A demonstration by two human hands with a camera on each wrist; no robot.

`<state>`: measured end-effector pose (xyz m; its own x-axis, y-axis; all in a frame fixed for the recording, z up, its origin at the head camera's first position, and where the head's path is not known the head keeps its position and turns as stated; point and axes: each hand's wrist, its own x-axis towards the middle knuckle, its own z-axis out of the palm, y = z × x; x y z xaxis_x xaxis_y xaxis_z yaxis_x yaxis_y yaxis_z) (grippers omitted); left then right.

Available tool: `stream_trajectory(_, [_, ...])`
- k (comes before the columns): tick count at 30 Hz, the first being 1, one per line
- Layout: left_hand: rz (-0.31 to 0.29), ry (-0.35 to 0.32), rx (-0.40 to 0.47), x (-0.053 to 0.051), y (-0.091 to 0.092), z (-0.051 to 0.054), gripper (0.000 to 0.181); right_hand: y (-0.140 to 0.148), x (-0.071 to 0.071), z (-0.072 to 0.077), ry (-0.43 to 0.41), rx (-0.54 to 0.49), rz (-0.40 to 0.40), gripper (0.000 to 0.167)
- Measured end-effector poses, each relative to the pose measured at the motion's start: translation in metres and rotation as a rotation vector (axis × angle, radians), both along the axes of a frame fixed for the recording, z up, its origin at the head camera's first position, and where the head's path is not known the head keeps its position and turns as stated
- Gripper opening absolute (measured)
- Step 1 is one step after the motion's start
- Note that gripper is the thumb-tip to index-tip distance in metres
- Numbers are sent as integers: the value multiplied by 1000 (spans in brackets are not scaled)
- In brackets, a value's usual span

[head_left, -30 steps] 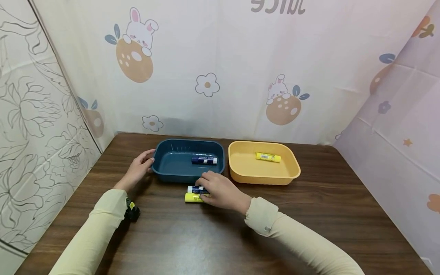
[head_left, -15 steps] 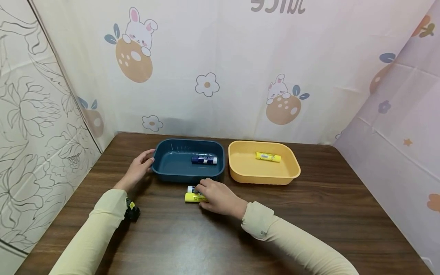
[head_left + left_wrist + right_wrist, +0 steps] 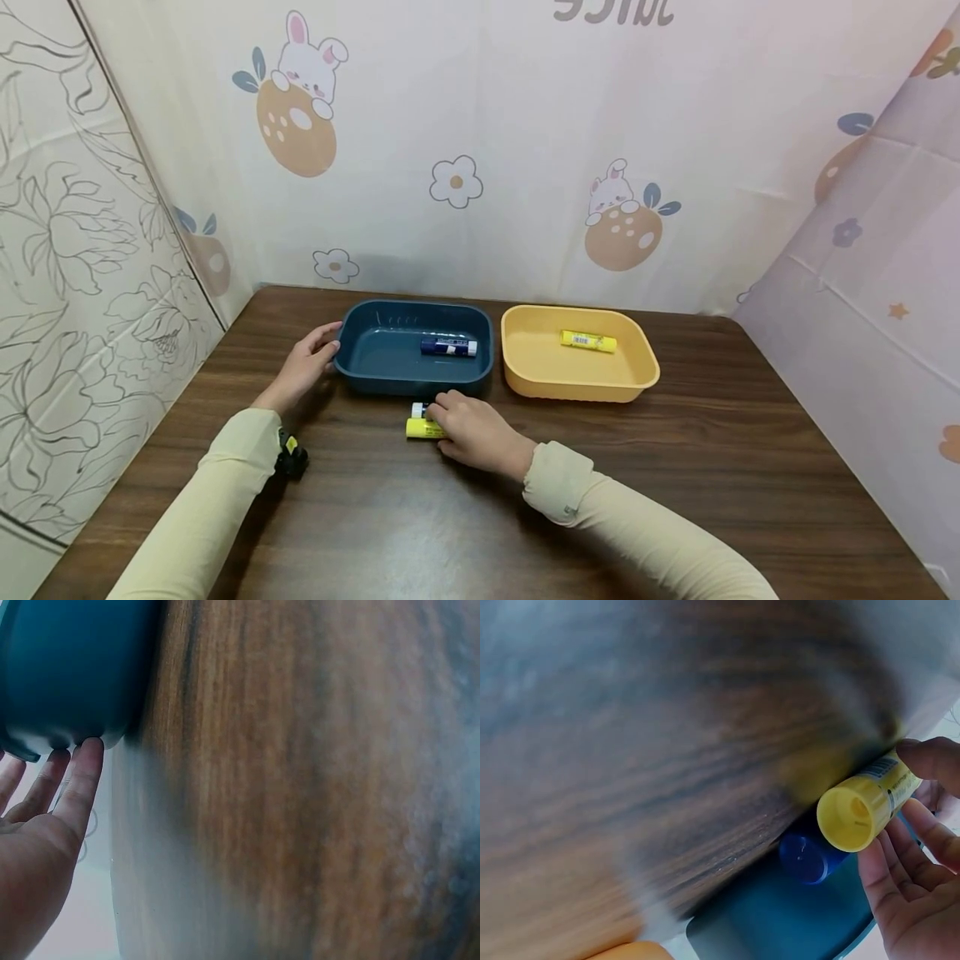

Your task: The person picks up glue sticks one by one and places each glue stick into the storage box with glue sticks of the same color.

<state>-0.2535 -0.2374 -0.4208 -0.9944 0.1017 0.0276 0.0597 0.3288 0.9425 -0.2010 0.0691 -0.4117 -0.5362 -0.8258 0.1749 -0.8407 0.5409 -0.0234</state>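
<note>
Glue sticks [image 3: 444, 347] singly in blue tray [image 3: 386, 358], yellow tray [image 3: 543, 362]

A bright yellow tube [image 3: 423, 428] lies level, left to right, its right end hollow with a small knob inside. Close along its far side is a partly hidden dark blue tube [image 3: 804, 858] with a white left end. Beyond both sits a round-cornered teal tray [image 3: 382, 356], upright, holding a white-ended navy tube [image 3: 444, 347].

The left wrist view crops the blue tray [image 3: 75, 667] — top and left.
</note>
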Motion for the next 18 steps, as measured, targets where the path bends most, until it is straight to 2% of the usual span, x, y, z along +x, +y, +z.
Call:
stream_trajectory(11, [6,-3,-13,-3,0,-1,48,-3,0,-3,79,12,-6,24])
stream_trajectory(18, [4,-8,1,-1,0,0,49,-6,1,-4,69,24,-13,20])
